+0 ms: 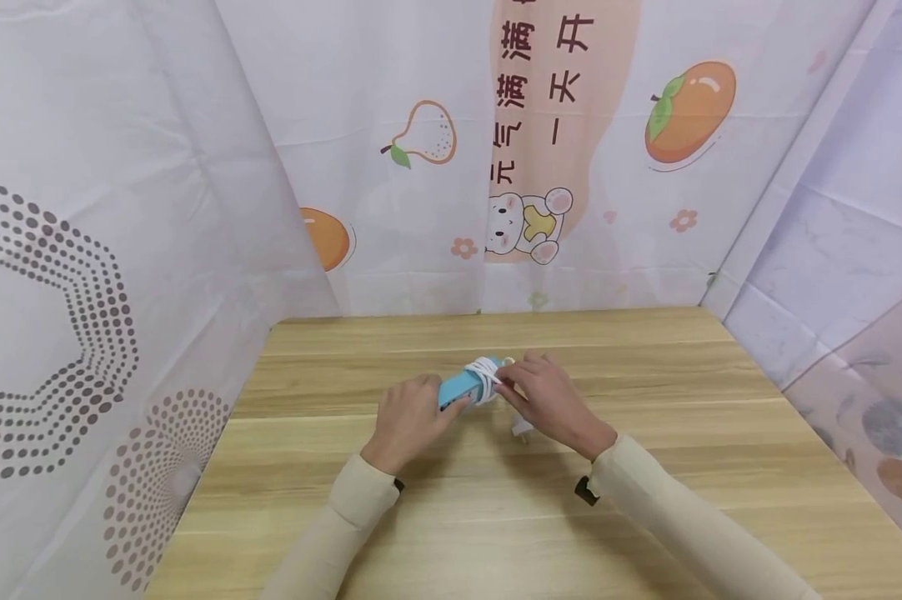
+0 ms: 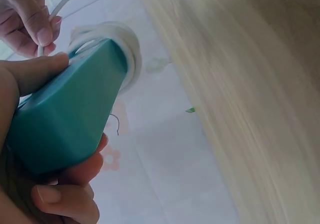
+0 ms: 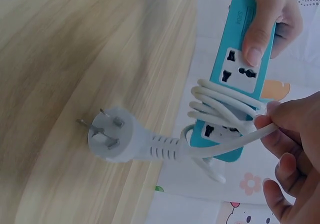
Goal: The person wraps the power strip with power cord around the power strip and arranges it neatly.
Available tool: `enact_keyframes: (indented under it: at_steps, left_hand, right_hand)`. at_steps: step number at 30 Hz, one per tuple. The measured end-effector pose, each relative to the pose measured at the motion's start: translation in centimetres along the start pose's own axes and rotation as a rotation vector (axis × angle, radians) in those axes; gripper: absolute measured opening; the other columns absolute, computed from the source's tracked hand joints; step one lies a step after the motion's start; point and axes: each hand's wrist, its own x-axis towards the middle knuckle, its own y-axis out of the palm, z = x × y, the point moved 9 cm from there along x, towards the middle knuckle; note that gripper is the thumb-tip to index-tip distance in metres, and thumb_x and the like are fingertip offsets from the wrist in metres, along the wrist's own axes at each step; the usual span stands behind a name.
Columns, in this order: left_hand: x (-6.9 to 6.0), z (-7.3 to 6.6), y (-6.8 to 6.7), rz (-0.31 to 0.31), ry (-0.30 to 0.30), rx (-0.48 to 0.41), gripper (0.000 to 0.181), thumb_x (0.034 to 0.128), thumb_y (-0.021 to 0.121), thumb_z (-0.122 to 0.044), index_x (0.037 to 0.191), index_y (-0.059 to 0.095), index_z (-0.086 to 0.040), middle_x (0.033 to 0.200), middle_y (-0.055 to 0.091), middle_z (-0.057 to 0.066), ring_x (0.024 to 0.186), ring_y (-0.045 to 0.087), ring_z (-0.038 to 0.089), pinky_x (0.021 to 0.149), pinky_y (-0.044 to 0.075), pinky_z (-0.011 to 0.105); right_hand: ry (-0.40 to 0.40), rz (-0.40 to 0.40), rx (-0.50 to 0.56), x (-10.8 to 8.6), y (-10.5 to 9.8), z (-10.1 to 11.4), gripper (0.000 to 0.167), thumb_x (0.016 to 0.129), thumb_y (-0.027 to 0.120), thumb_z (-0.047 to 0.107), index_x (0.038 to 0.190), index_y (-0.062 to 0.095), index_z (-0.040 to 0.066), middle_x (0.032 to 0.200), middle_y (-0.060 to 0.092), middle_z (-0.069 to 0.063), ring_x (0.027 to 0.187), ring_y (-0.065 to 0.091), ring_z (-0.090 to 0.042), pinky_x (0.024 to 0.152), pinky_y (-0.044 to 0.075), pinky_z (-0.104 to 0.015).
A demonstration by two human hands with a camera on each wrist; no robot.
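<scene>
A teal power strip (image 3: 239,39) with white socket faces is held above the table, tilted. My left hand (image 1: 409,417) grips its near end, thumb on the socket side in the right wrist view. White cord (image 3: 220,102) is wound several turns around the strip's other half. My right hand (image 1: 548,400) pinches the cord between thumb and fingers beside the windings; its other fingers are loosely bent in the right wrist view. From the cord hangs a white three-pin plug (image 3: 117,134), which in the head view shows below the right hand.
A wood-grain table (image 1: 496,517) lies under both hands. White printed curtains (image 1: 391,75) with fruit drawings and lettering stand behind it and at both sides. Dark bands (image 1: 588,492) show at the sleeve cuffs.
</scene>
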Motion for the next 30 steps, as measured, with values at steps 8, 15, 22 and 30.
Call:
enact_keyframes:
  at_steps: [8, 15, 22, 30]
  left_hand:
    - [0.1, 0.2, -0.6, -0.089, -0.014, -0.039, 0.049, 0.0912, 0.075, -0.053, 0.068, 0.053, -0.015, 0.059, 0.04, -0.005, 0.046, 0.037, 0.01, 0.042, 0.028, 0.027]
    - [0.2, 0.4, -0.9, -0.117, -0.02, -0.136, 0.051, 0.0939, 0.072, -0.05, 0.065, 0.047, -0.017, 0.057, 0.035, -0.006, 0.045, 0.031, 0.007, 0.042, 0.025, 0.025]
    - [0.5, 1.8, -1.1, -0.116, -0.122, -0.289, 0.052, 0.0927, 0.074, -0.05, 0.064, 0.046, -0.017, 0.057, 0.032, -0.007, 0.046, 0.03, 0.007, 0.043, 0.027, 0.026]
    - [0.5, 2.2, -0.9, -0.082, -0.193, -0.363, 0.049, 0.0922, 0.073, -0.055, 0.067, 0.053, -0.018, 0.058, 0.039, -0.006, 0.049, 0.037, 0.009, 0.048, 0.032, 0.03]
  right_hand:
    - [-0.028, 0.03, 0.038, 0.1, 0.3, 0.8, 0.008, 0.096, 0.076, 0.019, 0.099, 0.077, 0.012, 0.083, 0.07, 0.009, 0.077, 0.055, -0.01, 0.071, 0.038, -0.032]
    - [-0.047, 0.03, 0.07, 0.1, 0.7, 1.5, 0.007, 0.096, 0.076, 0.02, 0.096, 0.077, 0.013, 0.084, 0.07, 0.01, 0.079, 0.055, -0.009, 0.069, 0.037, -0.03]
    - [-0.109, 0.043, 0.087, -0.7, 1.8, 2.2, 0.003, 0.092, 0.078, 0.015, 0.093, 0.077, 0.012, 0.083, 0.072, 0.009, 0.068, 0.047, -0.008, 0.065, 0.036, -0.028]
    - [-0.105, 0.024, 0.13, -1.1, 2.0, 2.0, 0.006, 0.09, 0.079, 0.01, 0.095, 0.079, 0.012, 0.087, 0.075, 0.007, 0.069, 0.05, -0.009, 0.065, 0.036, -0.028]
